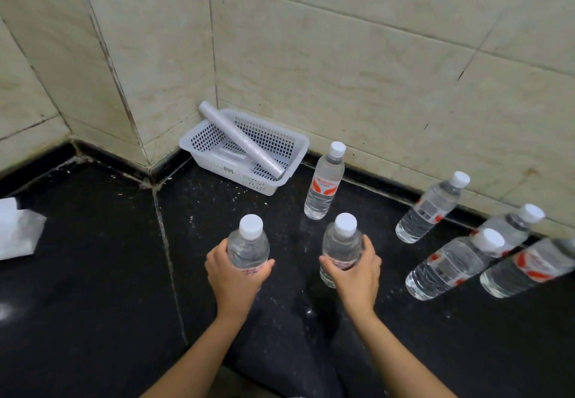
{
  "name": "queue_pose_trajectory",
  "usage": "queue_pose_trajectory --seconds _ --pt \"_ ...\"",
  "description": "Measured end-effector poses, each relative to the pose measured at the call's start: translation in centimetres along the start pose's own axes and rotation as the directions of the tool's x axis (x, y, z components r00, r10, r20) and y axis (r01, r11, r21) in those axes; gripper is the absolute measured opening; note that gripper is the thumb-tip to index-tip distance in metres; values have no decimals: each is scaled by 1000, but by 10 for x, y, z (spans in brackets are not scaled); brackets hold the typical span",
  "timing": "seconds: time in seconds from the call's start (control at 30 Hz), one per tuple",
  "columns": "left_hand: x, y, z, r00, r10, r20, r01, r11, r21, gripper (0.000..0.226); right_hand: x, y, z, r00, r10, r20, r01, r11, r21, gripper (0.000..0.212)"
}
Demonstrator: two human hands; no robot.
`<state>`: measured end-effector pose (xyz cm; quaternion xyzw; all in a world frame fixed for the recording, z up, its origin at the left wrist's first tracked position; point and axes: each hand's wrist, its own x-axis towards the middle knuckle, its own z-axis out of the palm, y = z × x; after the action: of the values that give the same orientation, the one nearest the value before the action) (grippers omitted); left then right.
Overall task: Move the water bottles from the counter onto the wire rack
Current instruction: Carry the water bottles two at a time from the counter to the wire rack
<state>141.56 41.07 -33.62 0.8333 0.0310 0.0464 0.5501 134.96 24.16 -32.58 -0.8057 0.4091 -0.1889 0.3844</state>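
The table point(93, 288) is black speckled stone with a pale seam running near to far through its left half. A white perforated basket point(273, 144) sits in its far corner. Just right of the basket, a water bottle point(323, 186) stands upright. At the right are four more bottles, two along the far edge point(426, 211) point(513, 223) and two nearer point(448, 267) point(525, 270). A crumpled white plastic sheet point(18, 229) lies at the left edge. Near the middle are a near-left bottle point(249, 245) and a near-right bottle point(340, 245); whether their bases touch the stone is unclear.

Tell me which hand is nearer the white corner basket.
Left. The left hand, holding one bottle, is almost directly in front of the basket; the right hand, holding a second bottle, is off to its right.
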Motion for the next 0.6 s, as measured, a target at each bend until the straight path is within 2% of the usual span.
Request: queue_pose_trajectory --seconds 0.1,0.23,0.4,0.6 --pt "-2 1 -1 998 -22 52 28 992 -121 78 10 -2 -2 995 -40 93 45 997 -55 82" --pt "-1 4 -5 992 -38 122 58 984 -167 78 23 -10 -2 986 2 168 -32 984 178 63" --pt "0 4 -10 987 -31 159 53 989 -139 81 28 -4 -5 996 16 82 -40 956 290 66" --pt "4 5 -18 974 19 225 12 991 -136 80 16 7 -12 993 31 113 -62 958 281 70"
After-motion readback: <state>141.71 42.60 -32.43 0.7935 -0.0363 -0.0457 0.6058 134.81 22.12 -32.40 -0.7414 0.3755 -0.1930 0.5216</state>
